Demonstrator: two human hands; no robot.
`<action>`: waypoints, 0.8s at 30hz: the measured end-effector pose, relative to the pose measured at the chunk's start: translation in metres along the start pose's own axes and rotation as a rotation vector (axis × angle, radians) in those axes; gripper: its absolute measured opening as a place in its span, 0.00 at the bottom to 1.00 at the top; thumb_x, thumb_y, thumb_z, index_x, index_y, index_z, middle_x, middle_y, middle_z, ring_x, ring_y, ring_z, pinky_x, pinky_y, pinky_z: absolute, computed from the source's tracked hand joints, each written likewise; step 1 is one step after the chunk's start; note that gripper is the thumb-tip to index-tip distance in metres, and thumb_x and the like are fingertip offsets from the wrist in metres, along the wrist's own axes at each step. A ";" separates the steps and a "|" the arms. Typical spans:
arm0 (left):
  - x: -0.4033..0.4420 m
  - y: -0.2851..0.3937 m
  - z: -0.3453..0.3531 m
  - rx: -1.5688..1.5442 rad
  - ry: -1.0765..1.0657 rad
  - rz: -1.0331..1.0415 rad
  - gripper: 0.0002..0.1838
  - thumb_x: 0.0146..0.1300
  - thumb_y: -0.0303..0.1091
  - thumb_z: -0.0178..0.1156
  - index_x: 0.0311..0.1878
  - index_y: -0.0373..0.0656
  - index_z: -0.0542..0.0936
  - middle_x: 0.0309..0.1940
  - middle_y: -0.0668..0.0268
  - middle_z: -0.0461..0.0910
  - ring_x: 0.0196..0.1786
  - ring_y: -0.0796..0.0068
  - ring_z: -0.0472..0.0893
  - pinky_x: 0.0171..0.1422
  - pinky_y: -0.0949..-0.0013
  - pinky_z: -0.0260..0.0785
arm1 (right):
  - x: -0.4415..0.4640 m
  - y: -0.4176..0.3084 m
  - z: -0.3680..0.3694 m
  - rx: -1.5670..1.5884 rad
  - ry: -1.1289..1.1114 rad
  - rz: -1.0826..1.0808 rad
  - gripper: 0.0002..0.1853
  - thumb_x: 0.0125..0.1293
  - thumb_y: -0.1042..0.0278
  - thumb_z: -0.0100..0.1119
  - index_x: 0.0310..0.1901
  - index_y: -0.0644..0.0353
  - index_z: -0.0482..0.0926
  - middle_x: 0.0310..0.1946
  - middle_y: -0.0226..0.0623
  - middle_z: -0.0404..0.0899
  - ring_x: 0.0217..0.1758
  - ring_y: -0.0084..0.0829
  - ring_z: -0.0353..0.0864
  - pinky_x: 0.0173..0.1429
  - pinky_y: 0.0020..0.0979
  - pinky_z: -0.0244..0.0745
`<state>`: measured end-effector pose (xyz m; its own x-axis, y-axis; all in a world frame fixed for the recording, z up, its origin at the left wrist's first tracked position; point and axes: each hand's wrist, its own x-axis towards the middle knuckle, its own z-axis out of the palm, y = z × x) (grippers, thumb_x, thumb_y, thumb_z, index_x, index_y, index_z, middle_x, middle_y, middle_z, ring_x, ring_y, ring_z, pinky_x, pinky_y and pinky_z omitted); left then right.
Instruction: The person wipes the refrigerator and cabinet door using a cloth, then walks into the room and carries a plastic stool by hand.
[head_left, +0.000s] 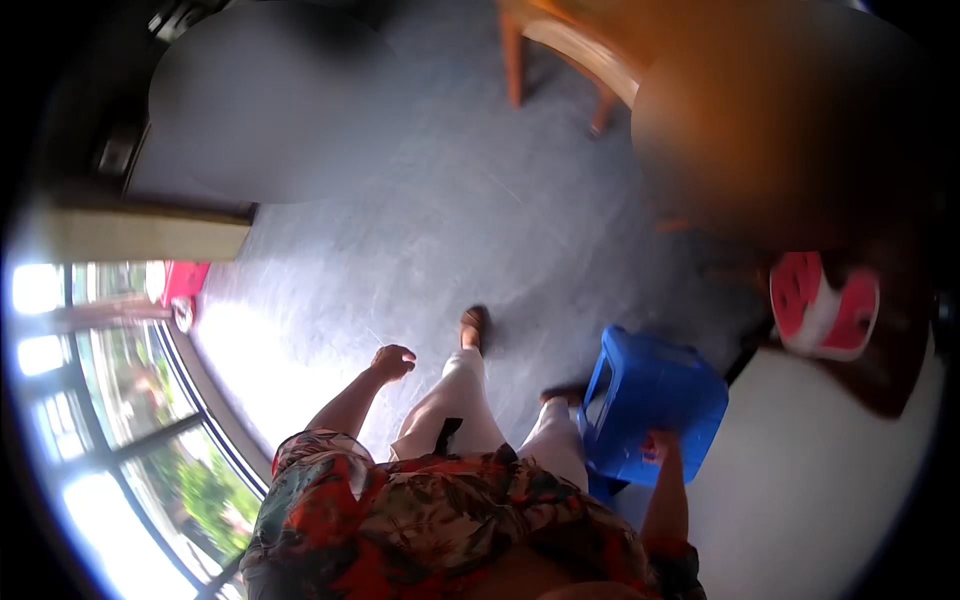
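My left hand [394, 362] hangs over the grey floor beside my left leg, with its fingers curled loosely and nothing visible in them. On the other side, my right hand [659, 446] is over the seat of a blue plastic stool [665, 385]. Its fingers look bent, but they are dark and blurred, and whether they touch the stool or hold anything is unclear. The stool stands on the floor close to my right leg.
A wooden chair or table [585, 50] stands at the top. At right, a pink and white item [825, 305] lies on a dark wooden surface beside a pale surface [820, 440]. Windows [150, 400] and a pink object [183, 282] are at left.
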<state>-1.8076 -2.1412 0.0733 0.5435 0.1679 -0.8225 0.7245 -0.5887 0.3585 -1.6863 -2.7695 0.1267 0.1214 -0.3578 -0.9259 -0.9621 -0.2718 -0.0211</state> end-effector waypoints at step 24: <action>0.065 -0.113 -0.239 -0.632 0.376 -0.334 0.14 0.46 0.40 0.58 0.39 0.51 0.81 0.30 0.63 0.81 0.35 0.67 0.81 0.45 0.66 0.71 | -0.307 -0.621 0.504 -0.793 -0.337 -0.907 0.10 0.54 0.66 0.61 0.26 0.65 0.75 0.14 0.31 0.71 0.13 0.23 0.72 0.16 0.23 0.69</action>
<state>-1.7527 -1.8748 0.0845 0.2810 0.5771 -0.7668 0.9154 0.0787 0.3948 -1.2496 -2.0402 0.2342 0.4818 0.4541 -0.7494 -0.1386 -0.8050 -0.5769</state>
